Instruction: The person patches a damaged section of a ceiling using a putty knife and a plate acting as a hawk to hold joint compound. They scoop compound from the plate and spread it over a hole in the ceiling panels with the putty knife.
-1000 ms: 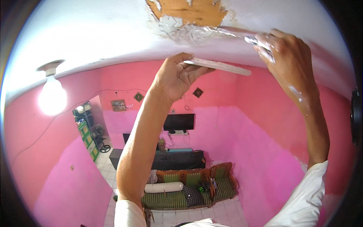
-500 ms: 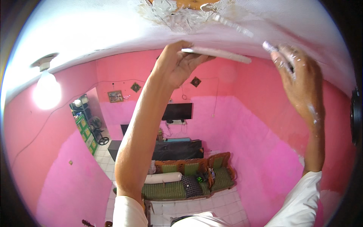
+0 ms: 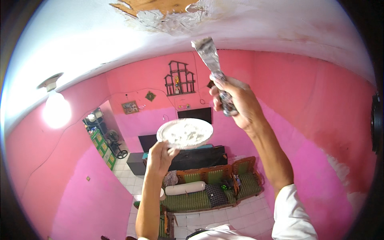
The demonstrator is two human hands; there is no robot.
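Note:
My left hand (image 3: 161, 157) grips the near edge of a round white plate (image 3: 185, 133), with white paste spread over its face. My right hand (image 3: 236, 98) is closed round the dark, smeared handle of a putty knife (image 3: 209, 56). Its broad metal blade points up, just below the ceiling, and is apart from the plate. Overhead, a damaged ceiling patch (image 3: 160, 18) has white putty smeared along its near edge and a brown bare area behind.
A lit bulb (image 3: 57, 109) hangs from the ceiling at the left. Far below stand a green-cushioned wooden sofa (image 3: 180, 203) and a matching armchair (image 3: 249, 186) on a tiled floor. A dark wall shelf (image 3: 180, 82) hangs on the pink far wall.
My left hand has lowered the plate from near the ceiling, so its pasted face now shows. My right hand has moved left with the putty knife, whose blade has come away from the ceiling.

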